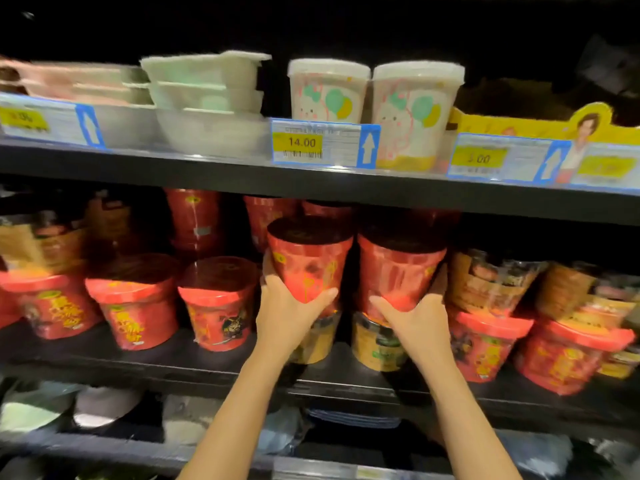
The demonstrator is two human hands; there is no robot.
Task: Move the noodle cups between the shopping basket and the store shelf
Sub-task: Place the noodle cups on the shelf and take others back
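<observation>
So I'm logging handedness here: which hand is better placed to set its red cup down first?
Probably the left hand: its red cup sits directly above a yellow cup. The right hand holds its own red cup similarly, so the edge is slight.

Top shelf: stacked pale bowl packs (207, 84) at left, two white cartoon-print tubs (375, 95) side by side at centre, yellow cardboard display tray (512, 124) at right. Price tag reading 14.00 (323, 143) clipped on shelf edge below tubs. Bottom shelf: blurred pale packs (104, 405), too dim to identify.
</observation>
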